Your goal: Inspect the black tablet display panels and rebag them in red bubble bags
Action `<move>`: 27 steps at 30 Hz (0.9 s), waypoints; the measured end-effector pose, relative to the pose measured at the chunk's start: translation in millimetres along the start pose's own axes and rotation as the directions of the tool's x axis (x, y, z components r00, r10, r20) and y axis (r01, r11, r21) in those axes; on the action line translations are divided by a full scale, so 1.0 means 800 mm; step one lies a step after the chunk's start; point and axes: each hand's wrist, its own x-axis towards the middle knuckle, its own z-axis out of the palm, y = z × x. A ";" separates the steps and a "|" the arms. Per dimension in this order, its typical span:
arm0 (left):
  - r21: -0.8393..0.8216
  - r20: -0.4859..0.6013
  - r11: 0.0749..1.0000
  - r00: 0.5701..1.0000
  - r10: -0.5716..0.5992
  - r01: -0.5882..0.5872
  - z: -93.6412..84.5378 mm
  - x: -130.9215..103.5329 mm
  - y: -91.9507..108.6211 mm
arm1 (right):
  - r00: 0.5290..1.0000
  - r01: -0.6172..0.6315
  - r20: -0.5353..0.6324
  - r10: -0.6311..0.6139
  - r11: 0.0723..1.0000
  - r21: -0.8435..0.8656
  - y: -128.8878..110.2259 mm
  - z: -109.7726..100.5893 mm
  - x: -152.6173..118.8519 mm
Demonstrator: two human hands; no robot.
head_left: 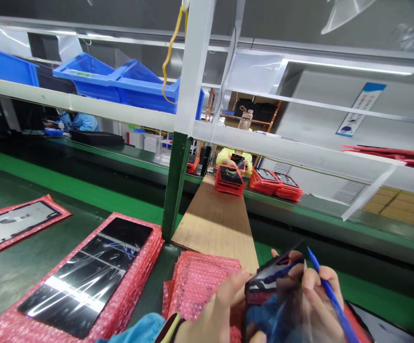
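A glossy black screen panel point(278, 300) is tilted up in front of me, reflecting my hands and a blue sleeve. My left hand point(217, 309) grips it along its left side, fingers partly behind it. At its right edge, my right hand point(321, 300) is closed around a slim blue pen-like tool point(331, 295), whose pointed tip sticks up past the fingers; these fingers also touch the panel's edge. Beneath my left hand lies a stack of pink bubble-wrap pouches point(203, 281). On the left, another black screen panel point(92, 271) rests on a thick pile of pink bubble wrap point(135, 286).
A wooden board point(217, 224) bridges to the far bench, where a person in yellow point(224, 155) handles a panel beside red-wrapped stacks point(276, 183). A green post point(174, 186) rises beside the board. Blue bins point(121, 85) line the shelf. A wrapped panel point(17, 224) lies far left.
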 end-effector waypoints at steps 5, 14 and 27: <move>-0.119 0.092 0.984 0.988 -0.120 0.131 -0.009 0.038 0.033 | 0.990 -0.144 0.007 0.144 0.990 0.005 -0.009 0.009 0.003; -0.607 0.127 0.743 0.957 -0.262 0.284 -0.032 0.072 0.042 | 0.912 -0.409 0.040 0.407 0.905 0.119 0.014 0.002 -0.001; -0.662 0.071 0.677 0.926 -0.371 0.322 -0.039 0.084 0.034 | 0.836 -0.471 -0.197 0.512 0.854 0.221 -0.003 0.023 0.004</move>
